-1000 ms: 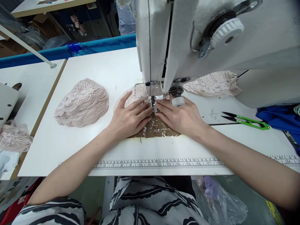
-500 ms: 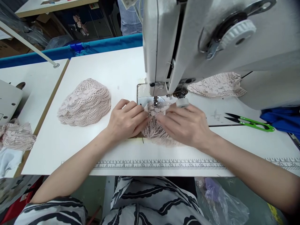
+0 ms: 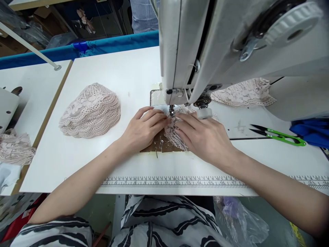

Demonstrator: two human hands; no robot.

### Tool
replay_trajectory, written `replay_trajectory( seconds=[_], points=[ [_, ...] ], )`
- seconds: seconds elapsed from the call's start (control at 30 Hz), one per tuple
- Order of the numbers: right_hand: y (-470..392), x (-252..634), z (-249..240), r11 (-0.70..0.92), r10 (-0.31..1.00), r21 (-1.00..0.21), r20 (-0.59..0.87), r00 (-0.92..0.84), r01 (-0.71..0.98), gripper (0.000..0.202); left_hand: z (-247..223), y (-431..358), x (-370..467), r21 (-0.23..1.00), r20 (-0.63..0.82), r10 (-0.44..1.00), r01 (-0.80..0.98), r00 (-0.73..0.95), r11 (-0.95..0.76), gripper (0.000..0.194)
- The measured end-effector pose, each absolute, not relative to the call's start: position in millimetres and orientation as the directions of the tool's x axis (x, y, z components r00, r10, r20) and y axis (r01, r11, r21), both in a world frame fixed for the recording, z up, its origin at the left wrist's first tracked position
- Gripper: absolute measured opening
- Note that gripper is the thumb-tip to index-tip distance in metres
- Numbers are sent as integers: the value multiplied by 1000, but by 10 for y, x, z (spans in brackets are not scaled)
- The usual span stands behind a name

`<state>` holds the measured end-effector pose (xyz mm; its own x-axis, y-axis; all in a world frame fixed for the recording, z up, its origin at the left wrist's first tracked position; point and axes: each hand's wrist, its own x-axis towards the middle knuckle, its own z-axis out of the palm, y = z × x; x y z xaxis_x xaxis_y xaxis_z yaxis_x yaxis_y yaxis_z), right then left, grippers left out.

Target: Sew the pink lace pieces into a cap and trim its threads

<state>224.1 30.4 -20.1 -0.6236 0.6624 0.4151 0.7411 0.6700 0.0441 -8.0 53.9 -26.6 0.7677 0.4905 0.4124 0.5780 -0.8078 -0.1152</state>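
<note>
Left hand (image 3: 145, 128) is half closed, its fingers bent and bunched, the tips at the left side of a lace piece (image 3: 174, 135); whether it pinches the cloth cannot be told. The right hand (image 3: 207, 139) lies palm down over the right part of the same piece, half open with fingers loosely bent; its hold is hidden too. The lace lies under the needle (image 3: 171, 109) of a sewing machine (image 3: 185, 44), partly over a brown patch (image 3: 158, 144) on the bench (image 3: 133, 72).

A printed ruler (image 3: 164, 181) runs along the bench's near edge. Toward the left edge, well apart from the hands, sits a stack of lace (image 3: 91, 113). Beyond the right hand lies another lace pile (image 3: 244, 92). Green snips (image 3: 282, 137) rest near the right end, blades pointing left, beside blue cloth (image 3: 311, 132). Past the left edge, a second bench (image 3: 31, 79) carries bunched lace (image 3: 16, 147).

Below the near edge, toward the right, is a clear plastic bag (image 3: 249, 223) with something purple (image 3: 230, 207) at its top, inside or behind it, I cannot tell. Beyond the far left corner stands a cardboard box (image 3: 48, 25), its contents too dark to make out.
</note>
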Motion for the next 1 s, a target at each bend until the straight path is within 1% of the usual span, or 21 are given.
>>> replay_trajectory(
  seconds=[0.13,0.23,0.3,0.4,0.53,0.77,0.87,1.0],
  points=[
    [410,2257,-259,639,701,58,366,-611,767,26,-288,531,-38,-100,422,475,561,772,-822,33],
    [476,2269,-285,629,716,38,362,-597,777,34,-271,501,-17,-146,419,450,548,789,-824,32],
    [501,2278,-291,629,724,12,354,-591,777,37,-249,475,-8,-187,391,442,540,807,-820,33],
    [515,2290,-287,627,737,-14,333,-588,779,38,-216,438,4,-230,336,461,547,821,-805,35],
    [520,2306,-282,625,742,-11,317,-590,781,38,-190,400,28,-261,314,487,567,815,-781,36],
    [538,2317,-318,641,705,-13,407,-582,767,30,-192,375,59,-272,341,482,575,807,-772,34],
    [539,2311,-324,654,690,-18,425,-586,757,28,-199,381,51,-246,341,487,576,804,-779,36],
    [533,2305,-318,653,689,-11,423,-588,757,28,-207,387,46,-268,348,477,573,807,-775,36]
  ],
)
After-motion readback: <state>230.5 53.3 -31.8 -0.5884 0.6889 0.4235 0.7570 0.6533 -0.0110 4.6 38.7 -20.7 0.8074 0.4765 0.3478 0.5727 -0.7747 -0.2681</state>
